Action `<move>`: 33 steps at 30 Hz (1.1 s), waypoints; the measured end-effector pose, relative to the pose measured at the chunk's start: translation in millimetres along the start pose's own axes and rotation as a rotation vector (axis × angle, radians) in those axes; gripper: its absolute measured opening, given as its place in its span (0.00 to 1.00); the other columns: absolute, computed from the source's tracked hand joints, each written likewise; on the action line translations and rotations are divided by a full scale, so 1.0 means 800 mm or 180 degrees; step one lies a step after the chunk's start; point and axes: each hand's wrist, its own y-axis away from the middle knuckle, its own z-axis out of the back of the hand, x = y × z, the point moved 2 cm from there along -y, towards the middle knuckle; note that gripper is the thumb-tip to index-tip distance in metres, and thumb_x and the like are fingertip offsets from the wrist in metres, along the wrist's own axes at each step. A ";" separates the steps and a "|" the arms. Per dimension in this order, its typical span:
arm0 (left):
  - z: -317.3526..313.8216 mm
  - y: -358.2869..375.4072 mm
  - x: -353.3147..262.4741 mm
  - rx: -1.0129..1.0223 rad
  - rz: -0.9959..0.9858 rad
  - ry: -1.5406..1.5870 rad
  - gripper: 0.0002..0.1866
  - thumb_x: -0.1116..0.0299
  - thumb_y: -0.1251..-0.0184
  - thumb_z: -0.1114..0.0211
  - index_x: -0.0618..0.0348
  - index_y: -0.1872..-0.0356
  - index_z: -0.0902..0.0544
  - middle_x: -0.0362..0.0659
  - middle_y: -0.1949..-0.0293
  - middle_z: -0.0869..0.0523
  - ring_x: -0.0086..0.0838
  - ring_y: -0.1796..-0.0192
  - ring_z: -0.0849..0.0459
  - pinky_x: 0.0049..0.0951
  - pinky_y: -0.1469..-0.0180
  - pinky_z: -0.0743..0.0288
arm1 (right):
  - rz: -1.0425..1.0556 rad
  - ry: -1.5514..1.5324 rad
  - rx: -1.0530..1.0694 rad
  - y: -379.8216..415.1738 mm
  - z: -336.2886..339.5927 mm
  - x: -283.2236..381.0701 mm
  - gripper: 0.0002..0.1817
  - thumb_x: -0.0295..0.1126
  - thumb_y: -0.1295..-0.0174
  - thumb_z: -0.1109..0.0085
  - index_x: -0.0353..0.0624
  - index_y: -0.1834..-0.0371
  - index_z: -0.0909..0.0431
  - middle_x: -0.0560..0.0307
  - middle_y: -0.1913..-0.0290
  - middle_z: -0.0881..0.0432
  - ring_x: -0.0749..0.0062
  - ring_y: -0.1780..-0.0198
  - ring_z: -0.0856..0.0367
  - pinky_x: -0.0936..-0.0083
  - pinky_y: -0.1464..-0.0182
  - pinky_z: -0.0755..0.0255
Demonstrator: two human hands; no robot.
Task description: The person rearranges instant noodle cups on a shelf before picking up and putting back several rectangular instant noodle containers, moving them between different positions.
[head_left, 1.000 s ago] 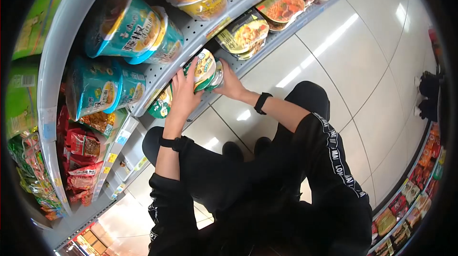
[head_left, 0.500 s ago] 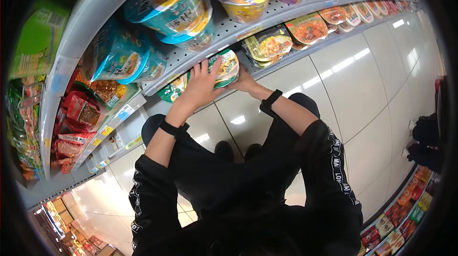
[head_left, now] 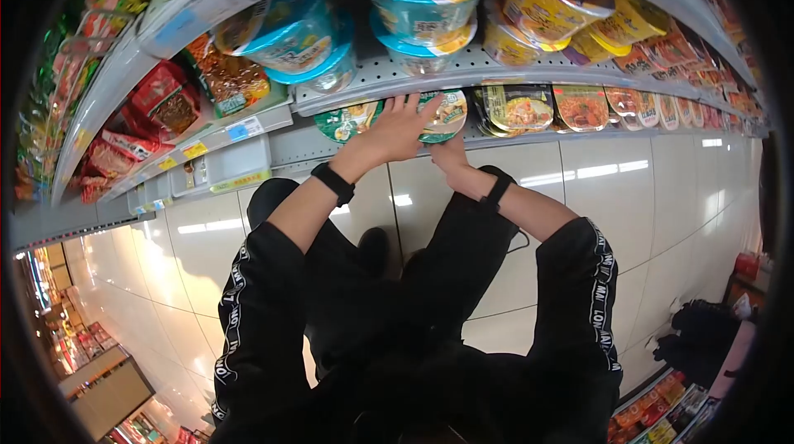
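Observation:
My left hand (head_left: 399, 131) lies with its fingers stretched forward over the inner sides of two green-lidded instant food packs on the bottom shelf. The left-hand pack (head_left: 346, 121) sits beside my palm, and the right-hand pack (head_left: 447, 117) is under my left thumb side. From the front, my right hand (head_left: 449, 156) has its fingers closed at the near edge of the right-hand pack; the fingertips are partly hidden. Just to the right stands a stack of black-and-yellow packs (head_left: 519, 108).
Above the packs, a perforated shelf (head_left: 376, 80) holds blue noodle tubs (head_left: 420, 10) and yellow noodle tubs (head_left: 550, 2). Red-lidded packs (head_left: 581, 107) continue to the right. A white tray (head_left: 217, 169) is at the lower left. My knees are near the shelf front, over the tiled floor (head_left: 595, 221).
The view has turned, so the shelf now runs more level across it. Both hands remain at the green packs, and the right-hand pack lies more squarely in line with its neighbours.

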 end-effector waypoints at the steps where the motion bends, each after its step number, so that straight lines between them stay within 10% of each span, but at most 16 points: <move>1: 0.003 0.001 -0.003 0.0062 0.0007 -0.0084 0.49 0.72 0.46 0.30 0.51 0.24 0.49 0.66 0.28 0.49 0.67 0.26 0.53 0.56 0.27 0.51 | 0.0210 -0.0182 0.0143 0.015 0.010 0.013 0.38 0.28 0.45 0.36 0.35 0.35 0.49 0.45 0.39 0.30 0.56 0.39 0.27 0.63 0.43 0.27; 10: -0.003 0.050 -0.020 -0.0115 -0.0045 -0.0515 0.39 0.78 0.45 0.41 0.67 0.28 0.43 0.70 0.29 0.47 0.63 0.25 0.51 0.53 0.27 0.48 | -0.0585 -0.0537 0.1094 0.058 0.061 0.058 0.38 0.16 0.40 0.49 0.48 0.30 0.56 0.51 0.38 0.34 0.62 0.42 0.26 0.61 0.46 0.20; 13: 0.034 0.068 -0.046 -0.0118 -0.0174 -0.0101 0.25 0.77 0.46 0.42 0.72 0.43 0.25 0.70 0.39 0.29 0.59 0.34 0.32 0.47 0.36 0.33 | -0.0781 -0.1077 0.1483 0.077 0.087 0.083 0.36 0.17 0.37 0.52 0.45 0.28 0.57 0.45 0.37 0.35 0.56 0.39 0.26 0.58 0.40 0.23; 15: 0.081 0.081 -0.066 0.1441 0.0153 0.0914 0.11 0.74 0.44 0.42 0.71 0.64 0.16 0.63 0.60 0.16 0.53 0.53 0.17 0.45 0.49 0.24 | -0.1101 -0.1422 0.1140 0.111 0.117 0.120 0.33 0.21 0.33 0.54 0.40 0.27 0.56 0.40 0.36 0.36 0.51 0.36 0.28 0.57 0.36 0.26; 18: 0.028 0.086 -0.045 0.1088 0.0301 0.1365 0.12 0.68 0.41 0.41 0.69 0.73 0.16 0.57 0.72 0.15 0.51 0.65 0.15 0.48 0.58 0.23 | -0.0900 -0.1622 0.1069 0.139 0.138 0.145 0.29 0.25 0.31 0.53 0.36 0.28 0.51 0.39 0.37 0.35 0.48 0.34 0.29 0.56 0.35 0.28; 25: -0.166 0.060 0.072 -0.0242 0.1129 0.2758 0.16 0.61 0.36 0.40 0.68 0.62 0.19 0.53 0.69 0.14 0.44 0.65 0.14 0.41 0.60 0.23 | 0.0114 -0.0851 0.0234 0.126 0.080 0.098 0.32 0.34 0.30 0.47 0.44 0.26 0.49 0.49 0.34 0.35 0.62 0.31 0.36 0.59 0.33 0.34; 33: -0.153 0.075 0.053 -0.0622 0.1199 0.2795 0.31 0.67 0.37 0.39 0.68 0.38 0.41 0.63 0.46 0.27 0.55 0.44 0.23 0.44 0.44 0.27 | -0.0073 -0.0621 -0.0067 0.131 0.065 0.135 0.39 0.34 0.32 0.44 0.46 0.23 0.56 0.49 0.33 0.35 0.64 0.31 0.36 0.55 0.35 0.32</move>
